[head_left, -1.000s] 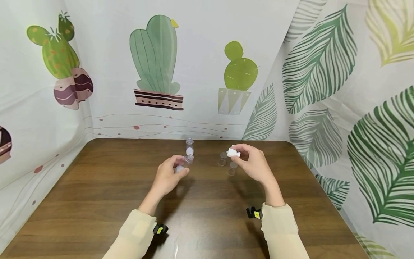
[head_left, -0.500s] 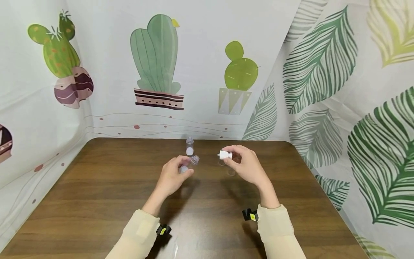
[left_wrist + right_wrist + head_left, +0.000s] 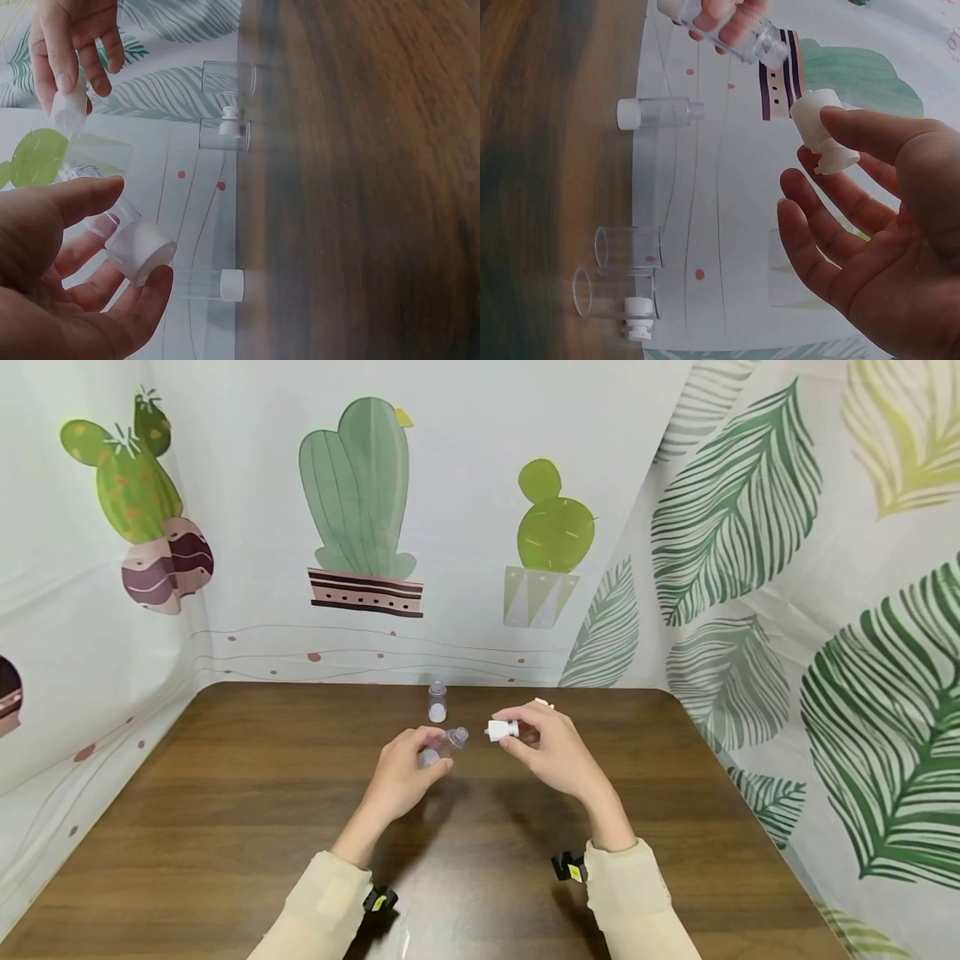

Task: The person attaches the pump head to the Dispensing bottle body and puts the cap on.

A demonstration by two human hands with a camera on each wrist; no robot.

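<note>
My left hand [image 3: 397, 772] grips a clear plastic bottle [image 3: 454, 739] with a white base [image 3: 141, 249], raised off the table and tilted, its open threaded neck [image 3: 771, 46] pointing towards the right hand. Between thumb and fingers, my right hand [image 3: 558, 747] pinches a white pump head [image 3: 501, 730], lying sideways with its narrow end facing the bottle. A small gap separates pump head and neck in the head view. Behind the left hand, a second clear bottle [image 3: 437, 702] with a white base stands upright and uncapped.
Two clear cylindrical covers [image 3: 630, 247] stand on the wooden table [image 3: 247, 793], mostly hidden behind the right hand in the head view. Beside them is another white pump head [image 3: 638, 319]. A printed cloth with cacti and leaves [image 3: 727, 502] hangs behind and along the sides.
The right hand has carried the pump head leftwards and slightly down, towards the bottle. The left hand has shifted a little right, its bottle neck turning further towards the pump head.
</note>
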